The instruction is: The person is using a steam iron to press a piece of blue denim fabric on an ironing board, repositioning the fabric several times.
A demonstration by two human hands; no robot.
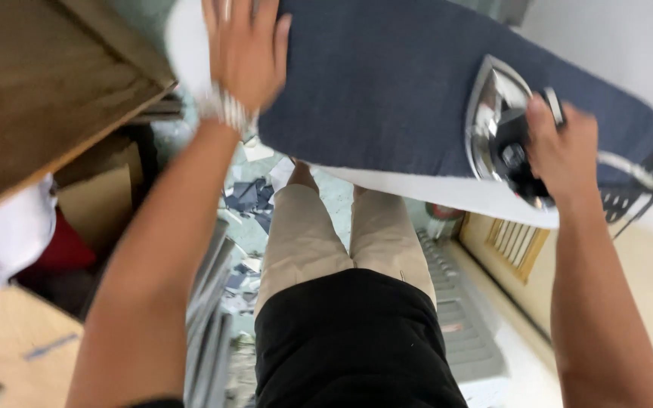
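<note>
A dark blue cloth (387,83) lies spread over an ironing board (447,193) that runs across the upper part of the frame, its white padded edge showing below the cloth. At the right of the frame the right hand (564,147) has its grip closed around the black handle of an iron (500,125), whose shiny metal body sits on the cloth with its pointed nose toward the top of the frame. The right forearm rises from the lower right corner, nearly straight up to the handle. At the upper left centre the left hand (245,49) lies flat on the cloth near its left edge, fingers spread and pointing to the top of the frame, its grip open and pressing rather than holding; the picture is blurred there. A metal watch (224,109) circles that wrist, and the left forearm slants up from the lower left. The two hands are well apart, with bare cloth between them. Below the board, at the centre, the person's beige trousers (326,234) and black shirt (353,340) show, with scraps of paper (251,200) on the floor beside them. A wooden board (39,83) fills the upper left corner.
</note>
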